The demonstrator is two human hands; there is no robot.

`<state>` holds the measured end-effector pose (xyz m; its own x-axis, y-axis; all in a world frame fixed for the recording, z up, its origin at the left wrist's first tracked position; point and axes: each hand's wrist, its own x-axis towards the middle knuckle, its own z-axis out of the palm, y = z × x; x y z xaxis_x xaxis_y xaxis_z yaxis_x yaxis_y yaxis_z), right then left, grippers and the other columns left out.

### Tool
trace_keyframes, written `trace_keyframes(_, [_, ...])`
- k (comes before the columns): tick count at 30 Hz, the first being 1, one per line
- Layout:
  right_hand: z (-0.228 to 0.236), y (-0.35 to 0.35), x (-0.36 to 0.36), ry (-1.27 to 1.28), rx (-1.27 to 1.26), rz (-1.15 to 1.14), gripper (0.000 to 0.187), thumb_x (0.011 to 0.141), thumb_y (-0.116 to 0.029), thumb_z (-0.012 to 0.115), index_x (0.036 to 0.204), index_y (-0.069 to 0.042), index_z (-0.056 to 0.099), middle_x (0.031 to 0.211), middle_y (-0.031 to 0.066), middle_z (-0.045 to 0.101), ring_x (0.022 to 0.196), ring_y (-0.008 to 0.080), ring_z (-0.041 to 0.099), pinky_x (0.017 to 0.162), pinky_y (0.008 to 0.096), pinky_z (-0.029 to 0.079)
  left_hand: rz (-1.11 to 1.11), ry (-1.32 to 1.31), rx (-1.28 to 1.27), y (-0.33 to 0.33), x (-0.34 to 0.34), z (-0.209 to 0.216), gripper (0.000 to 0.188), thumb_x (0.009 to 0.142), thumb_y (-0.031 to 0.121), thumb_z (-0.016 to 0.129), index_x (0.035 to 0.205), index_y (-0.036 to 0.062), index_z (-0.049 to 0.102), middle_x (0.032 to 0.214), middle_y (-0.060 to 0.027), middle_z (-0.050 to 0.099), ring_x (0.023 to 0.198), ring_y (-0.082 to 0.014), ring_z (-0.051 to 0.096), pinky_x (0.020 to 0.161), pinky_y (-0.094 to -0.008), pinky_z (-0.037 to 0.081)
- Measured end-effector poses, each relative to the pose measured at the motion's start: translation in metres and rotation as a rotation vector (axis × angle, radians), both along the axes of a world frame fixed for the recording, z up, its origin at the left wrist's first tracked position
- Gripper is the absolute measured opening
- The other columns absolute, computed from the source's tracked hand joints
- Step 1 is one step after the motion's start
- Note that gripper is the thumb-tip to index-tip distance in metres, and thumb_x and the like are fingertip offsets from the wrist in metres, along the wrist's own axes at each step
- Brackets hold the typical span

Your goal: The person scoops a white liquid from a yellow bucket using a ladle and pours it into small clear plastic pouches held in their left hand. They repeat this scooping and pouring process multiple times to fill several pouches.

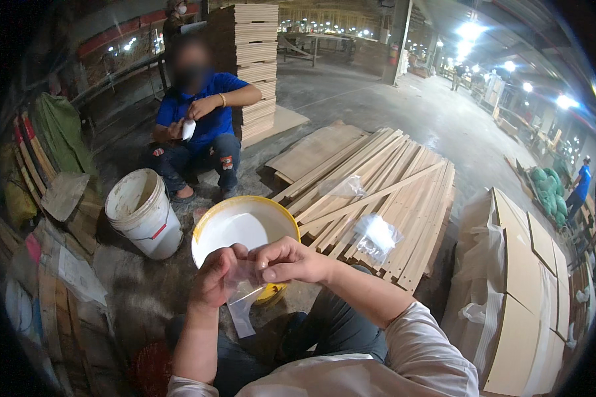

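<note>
Both hands, left hand (212, 281) and right hand (288, 259), pinch a small clear plastic bag (240, 301) between their fingertips, each grip closed on its top edge, apparently spreading it. Just beyond sits a yellow-rimmed bucket (245, 221) of white liquid.

There is just one view, so no part of the scene is shared with another. The camera sits on the person's head and looks forward and down. It is very near the person's own left hand (213, 278) and right hand (288, 259), which come up from the bottom edge. The round yellow bucket full of white paste (242, 228) is close below them. The long pale wooden strips lying on the grey floor (377, 192) are a bit farther off. The picture is round with dark corners, and straight lines bend near its rim.
</note>
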<state>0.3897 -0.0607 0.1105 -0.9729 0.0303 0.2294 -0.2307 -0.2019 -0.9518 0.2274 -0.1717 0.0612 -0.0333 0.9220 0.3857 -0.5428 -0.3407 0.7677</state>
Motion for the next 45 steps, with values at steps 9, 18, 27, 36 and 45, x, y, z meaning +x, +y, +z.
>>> trace_keyframes(9, [0.005, -0.008, -0.010, -0.237, 0.037, 0.475, 0.062, 0.084, -0.022, 0.058, 0.136, -0.007, 0.029, 0.104, 0.0167, 0.061, 0.050, 0.0072, 0.049, 0.041, 0.0160, 0.037, 0.052, 0.344, -0.102, -0.001, -0.015, 0.014, 0.018, 0.089, 0.028, 0.049, 0.091, 0.0104, 0.052, 0.093, 0.0000, 0.049, 0.086, -0.0060, 0.046, 0.073, -0.0215, 0.042])
trace_keyframes(18, [0.009, -0.001, -0.050, -0.350, 0.384, 0.150, 0.072, 0.082, -0.021, 0.062, 0.140, -0.009, 0.020, 0.120, 0.0134, 0.051, 0.064, 0.0095, 0.059, 0.048, 0.0178, 0.042, 0.512, 0.295, -0.275, -0.059, -0.036, 0.004, 0.060, 0.086, 0.044, 0.051, 0.129, 0.0076, 0.031, 0.124, -0.0140, 0.039, 0.107, -0.0205, 0.046, 0.067, -0.0279, 0.053])
trace_keyframes(27, [-0.002, -0.019, -0.082, -0.386, -0.188, 0.241, 0.062, 0.086, -0.015, 0.055, 0.138, -0.010, 0.022, 0.119, 0.0143, 0.053, 0.058, 0.0109, 0.060, 0.042, 0.0165, 0.042, 0.822, 0.053, 0.120, -0.042, -0.029, -0.029, 0.048, 0.092, 0.029, 0.047, 0.129, 0.0034, 0.030, 0.127, -0.0157, 0.041, 0.111, -0.0210, 0.048, 0.073, -0.0309, 0.055])
trace_keyframes(36, [-0.016, -0.040, -0.087, -0.156, 0.863, 0.018, 0.055, 0.078, -0.024, 0.065, 0.125, -0.005, 0.045, 0.082, 0.0159, 0.062, 0.058, 0.0172, 0.059, 0.057, 0.0325, 0.047, 0.802, -0.102, 0.009, -0.036, -0.037, -0.044, 0.037, 0.096, 0.037, 0.032, 0.099, 0.0048, 0.051, 0.110, -0.0137, 0.057, 0.099, -0.0231, 0.058, 0.067, -0.0356, 0.056])
trace_keyframes(45, [-0.024, 0.024, 0.001, -0.244, 0.569, -0.626, 0.038, 0.082, -0.005, 0.056, 0.119, 0.000, 0.049, 0.105, 0.0073, 0.060, 0.082, 0.0123, 0.058, 0.072, 0.0268, 0.048, 0.167, -0.640, -0.179, -0.041, -0.046, -0.056, 0.030, 0.087, 0.043, 0.051, 0.098, 0.0150, 0.051, 0.101, -0.0137, 0.059, 0.094, -0.0275, 0.059, 0.073, -0.0405, 0.052])
